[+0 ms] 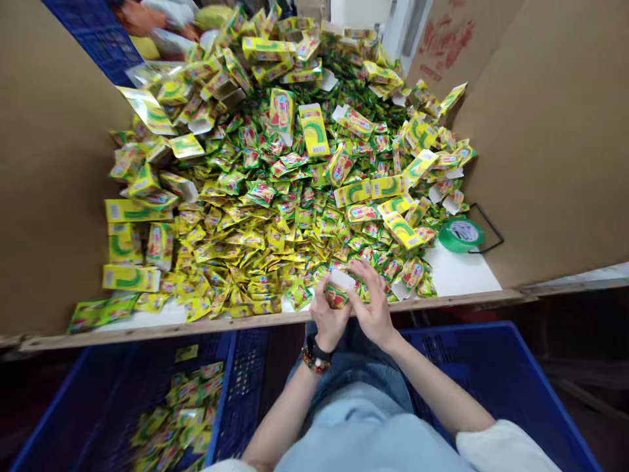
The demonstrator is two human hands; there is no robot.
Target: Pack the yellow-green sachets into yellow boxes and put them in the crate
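At the table's front edge, my left hand (pixel 329 318) pinches a small printed carton (pixel 337 296) from its left side. The carton's white flap (pixel 342 280) stands up at its top. My right hand (pixel 372 303) is closed on the right side of the same carton, its fingertips near the flap. Around both hands lie many small green and yellow sachets (pixel 268 252). Whether anything is inside the carton is hidden.
Yellow cartons (pixel 314 129) lie scattered over the heap. A roll of green tape (pixel 460 235) sits at the right, by a cardboard wall (pixel 550 151). Below the wooden edge (pixel 196 330) are a left blue crate (pixel 228 393) holding packets and a right blue crate (pixel 491 367).
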